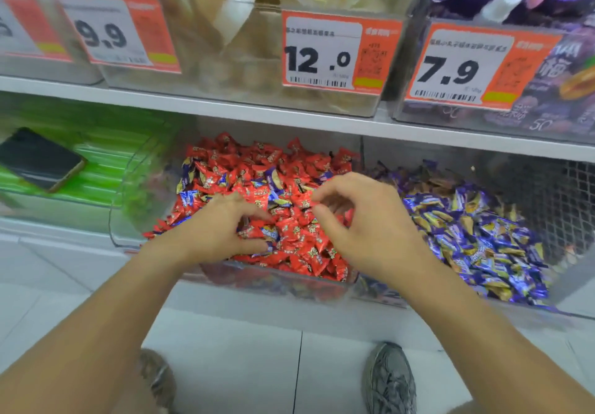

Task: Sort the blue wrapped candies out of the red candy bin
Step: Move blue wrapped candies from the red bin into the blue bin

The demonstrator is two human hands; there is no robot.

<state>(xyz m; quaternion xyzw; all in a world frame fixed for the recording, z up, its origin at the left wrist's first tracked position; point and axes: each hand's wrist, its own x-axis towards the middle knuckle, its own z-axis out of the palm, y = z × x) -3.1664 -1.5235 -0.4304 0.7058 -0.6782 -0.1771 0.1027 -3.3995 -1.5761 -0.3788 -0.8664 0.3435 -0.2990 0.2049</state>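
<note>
Item: clear plastic bin of red foil-wrapped candies (280, 188), lower shelf, centre. Blue wrapped candies (273, 179) are scattered through the red heap: several along the left side, some mid-pile, one near the front beside the left fingers.

Left hand (222, 230): lying on the front left of the heap, fingers curled down into the wrappers. Whether it grips a piece cannot be told; the fingertips are partly buried.

Right hand (360, 220): poised over the right half of the heap, thumb and forefinger drawn close in a pinch, with no candy plainly between them. The hands are apart, with red candies showing between.

Adjacent: clear bin of blue and gold wrapped candies (476, 233), immediately right, the likely destination. Bin of green packets (96, 156), left, with a dark phone (38, 159) resting on top. Orange price labels (338, 53) on the bins of the upper shelf. White tiled floor (241, 365) and a grey shoe (389, 378) below.

Risks, as judged:
- The heap stands level with the low front wall; raking fingers could push red pieces over onto the floor.
- Blue wrappers are half covered by red; a hurried pinch may lift both colours.
- Crossing the divider carelessly could drop pieces in the gap between bins.

Clearance: the upper shelf edge overhangs the rear of the bin, leaving reach tight at the back and open at the front and above the right bin.
</note>
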